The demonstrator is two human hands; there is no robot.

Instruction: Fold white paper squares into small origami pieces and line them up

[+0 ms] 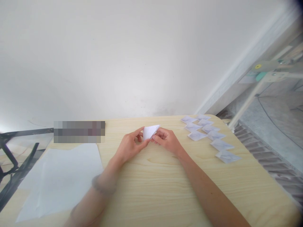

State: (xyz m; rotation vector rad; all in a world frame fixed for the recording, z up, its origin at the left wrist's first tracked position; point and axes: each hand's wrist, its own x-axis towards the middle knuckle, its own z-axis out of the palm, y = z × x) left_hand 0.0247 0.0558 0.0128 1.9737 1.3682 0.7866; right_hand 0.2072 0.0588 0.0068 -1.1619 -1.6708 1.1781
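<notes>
A small piece of folded white paper point(150, 131) is held between my two hands, just above the middle of the table. My left hand point(132, 141) grips its left side and lower edge, with the thumb along the bottom. My right hand point(166, 137) pinches the lower right edge near the pointed corner. Some of the fingertips behind the paper are hidden. To the right, several folded white paper shapes point(222, 145) with pointed ends lie in two slanting rows.
White paper sheets point(68, 176) lie at the left of the wooden table point(151, 189). A blurred-out patch point(79, 131) covers something at the back left. Behind the table rises a white wall point(132, 56). Black metal bars point(9, 157) stand at the left edge, a pale pole point(246, 104) at the right.
</notes>
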